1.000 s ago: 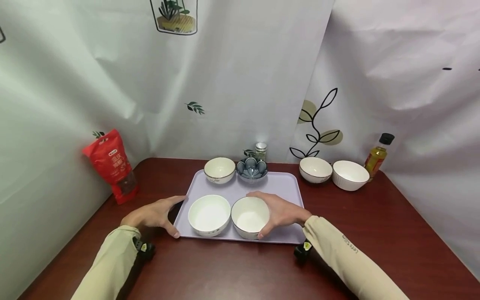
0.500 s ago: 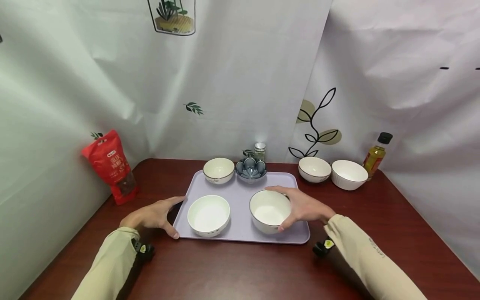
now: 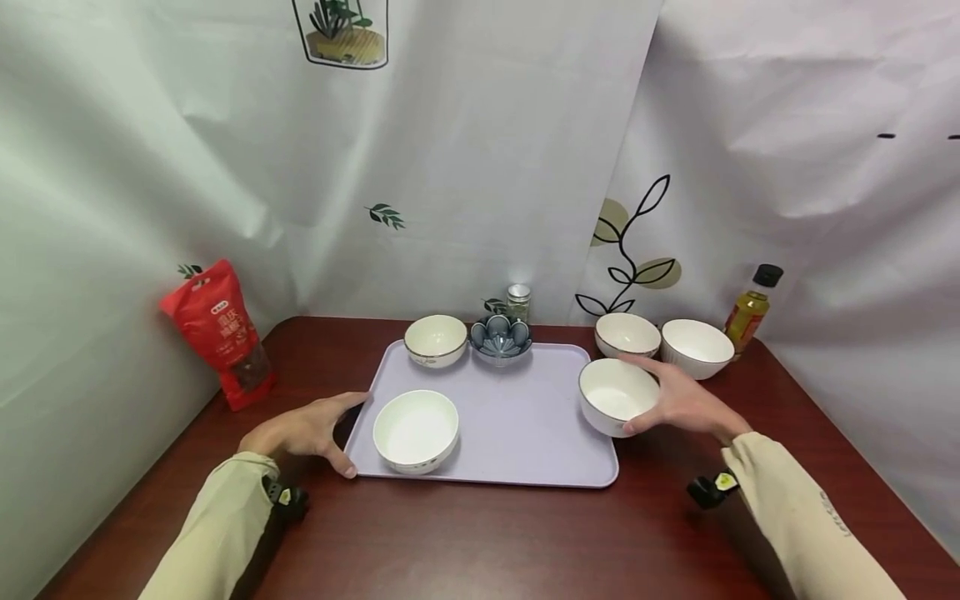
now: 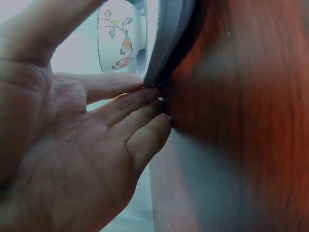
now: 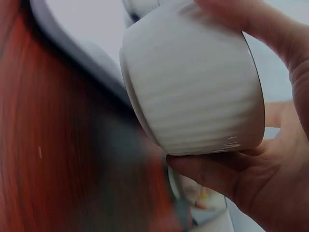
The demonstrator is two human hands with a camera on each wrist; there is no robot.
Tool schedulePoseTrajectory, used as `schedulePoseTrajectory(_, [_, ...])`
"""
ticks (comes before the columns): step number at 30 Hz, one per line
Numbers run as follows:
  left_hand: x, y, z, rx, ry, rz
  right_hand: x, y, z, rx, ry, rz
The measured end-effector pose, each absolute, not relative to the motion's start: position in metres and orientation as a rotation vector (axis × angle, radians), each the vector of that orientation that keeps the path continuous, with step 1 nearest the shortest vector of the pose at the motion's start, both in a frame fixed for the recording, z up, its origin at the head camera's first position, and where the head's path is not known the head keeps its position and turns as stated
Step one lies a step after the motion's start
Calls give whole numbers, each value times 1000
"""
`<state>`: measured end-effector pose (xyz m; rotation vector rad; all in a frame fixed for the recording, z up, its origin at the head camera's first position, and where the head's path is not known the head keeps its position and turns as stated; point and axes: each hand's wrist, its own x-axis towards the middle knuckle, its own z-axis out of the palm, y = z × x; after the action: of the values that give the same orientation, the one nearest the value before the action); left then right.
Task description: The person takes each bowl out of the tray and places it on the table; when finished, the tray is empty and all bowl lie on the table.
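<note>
head: left hand [image 3: 303, 429] spread at the tray's left edge, thumb by its near left corner. right hand [image 3: 686, 402] well away from it, clamped on a dark-rimmed bowl [image 3: 615, 396], which sits over the right edge of the lilac tray [image 3: 517, 433]. white bowl [image 3: 416, 431] near that near left corner; cream bowl [image 3: 435, 340] at the far left corner, blue petal bowl [image 3: 501, 340] beside it on the far edge. jar [image 3: 518, 304] behind. off the tray, towards the table's far right corner: small bowl [image 3: 627, 335], fluted bowl [image 3: 699, 343], oil bottle [image 3: 748, 317]. red bag [image 3: 223, 333] at the table's left edge has white characters (too small to read); right sleeve [image 3: 806, 521] lettering illegible too.

left wrist: fingers extended, tips at the tray rim; flower-print bowl [image 4: 123, 38] above.

right wrist: thumb and fingers round the bowl's ribbed outside, foot clear of the table.
</note>
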<state>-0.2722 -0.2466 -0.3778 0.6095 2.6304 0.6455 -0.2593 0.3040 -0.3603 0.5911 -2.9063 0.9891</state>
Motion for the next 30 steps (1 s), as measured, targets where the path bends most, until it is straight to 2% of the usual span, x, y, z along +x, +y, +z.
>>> schedulePoseTrajectory(9, [-271,-246,-375,605,2635,644,-264,327,-364,391,-2946,995])
schedulePoseTrajectory(30, [-270,-246,-378,622,2636,654,-273,330,-380,359,-2929,1018])
